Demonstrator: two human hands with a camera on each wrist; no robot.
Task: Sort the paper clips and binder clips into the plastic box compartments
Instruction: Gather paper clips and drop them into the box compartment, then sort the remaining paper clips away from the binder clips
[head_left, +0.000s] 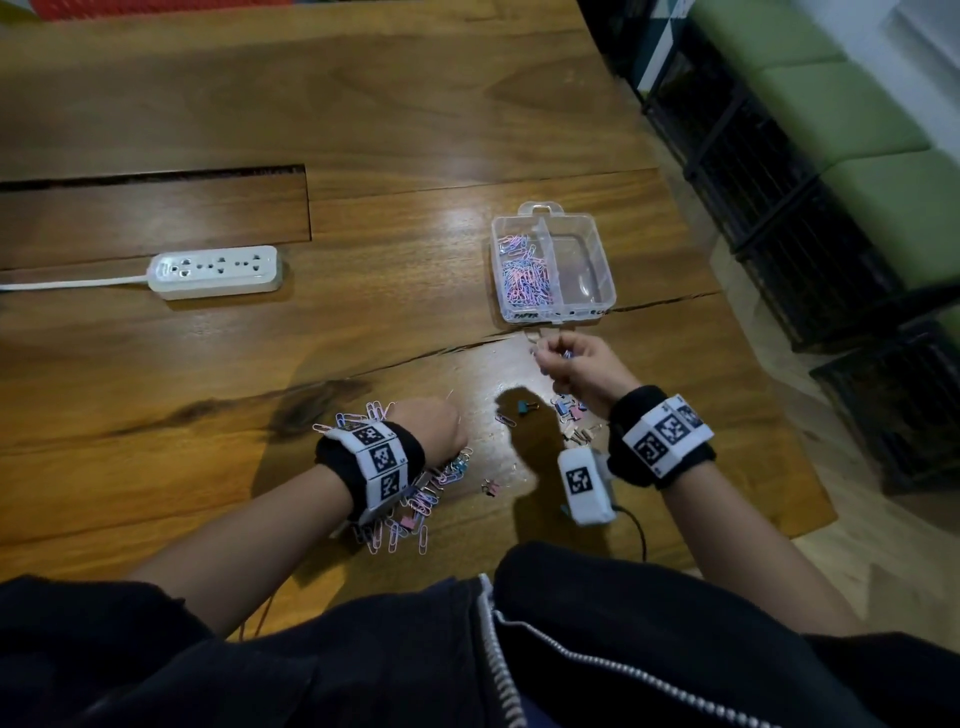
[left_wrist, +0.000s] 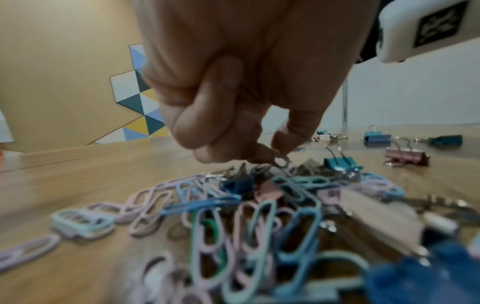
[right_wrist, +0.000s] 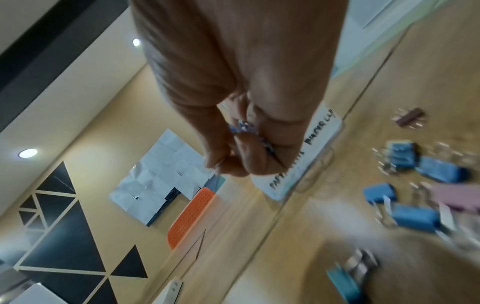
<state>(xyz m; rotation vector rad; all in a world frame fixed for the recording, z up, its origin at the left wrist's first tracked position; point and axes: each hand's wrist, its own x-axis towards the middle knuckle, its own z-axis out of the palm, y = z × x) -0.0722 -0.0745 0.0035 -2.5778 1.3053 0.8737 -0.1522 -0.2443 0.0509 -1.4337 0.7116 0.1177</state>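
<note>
A clear plastic box (head_left: 605, 291) with two compartments stands on the wooden table; its left compartment holds several pastel paper clips (head_left: 524, 278), its right one looks bare. My right hand (head_left: 563, 364) hovers just in front of the box, fingers curled round a few paper clips (right_wrist: 249, 131). My left hand (head_left: 441, 426) is down at a heap of mixed paper clips and binder clips (left_wrist: 259, 205), pinching a paper clip (left_wrist: 281, 161) between thumb and finger. Several binder clips (head_left: 571, 415) lie below the right hand.
A white power strip (head_left: 218, 271) with its cord lies at the left. A recessed slot (head_left: 156, 218) cuts the tabletop behind it. The table's right edge (head_left: 753, 338) curves away near the box. A white camera unit (head_left: 584, 486) hangs under my right wrist.
</note>
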